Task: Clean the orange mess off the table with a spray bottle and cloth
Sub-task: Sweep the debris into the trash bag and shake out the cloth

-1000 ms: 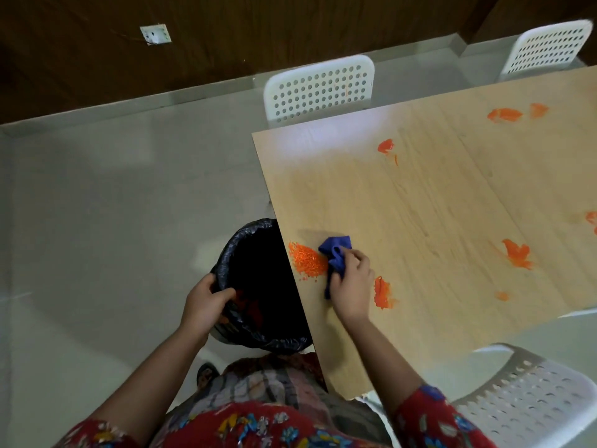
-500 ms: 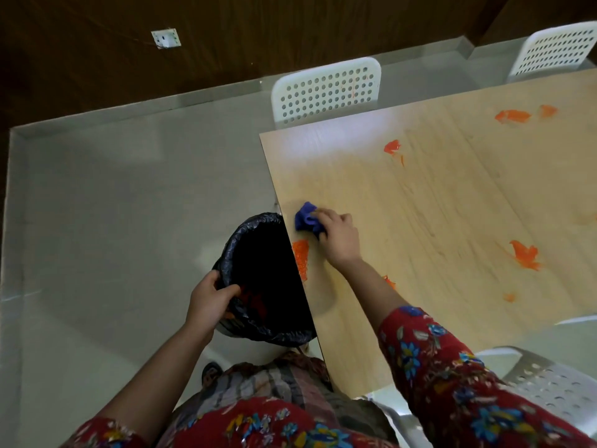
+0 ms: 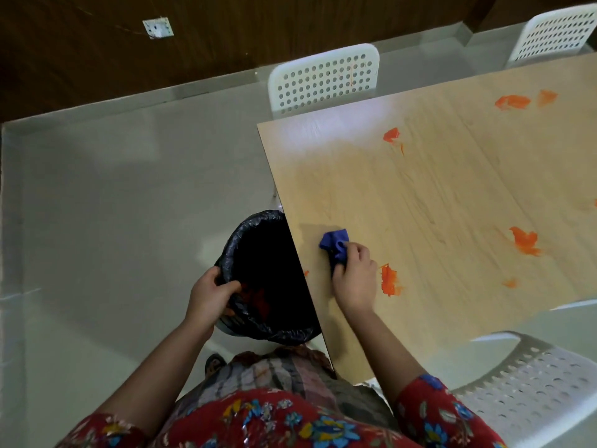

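My right hand (image 3: pixel 353 279) presses a crumpled blue cloth (image 3: pixel 334 244) onto the light wooden table (image 3: pixel 436 195), close to its left edge. Just right of that hand lies an orange smear (image 3: pixel 388 280). More orange blotches sit at the right (image 3: pixel 525 242), at the far middle (image 3: pixel 391 135) and at the far right (image 3: pixel 513 101); a tiny speck (image 3: pixel 306 272) clings to the table edge. My left hand (image 3: pixel 210 294) grips the rim of a bin lined with a black bag (image 3: pixel 258 279), held against the table's left edge. No spray bottle is in view.
A white perforated chair (image 3: pixel 324 79) stands at the table's far side, another (image 3: pixel 557 30) at the top right, and a third (image 3: pixel 529 379) at the near right. Grey floor spreads to the left, with a dark wooden wall behind.
The orange pile at the table's left edge is gone, leaving only a speck. My right hand swept the cloth to the edge and has drawn back toward the near smear. The left hand still holds the bin.
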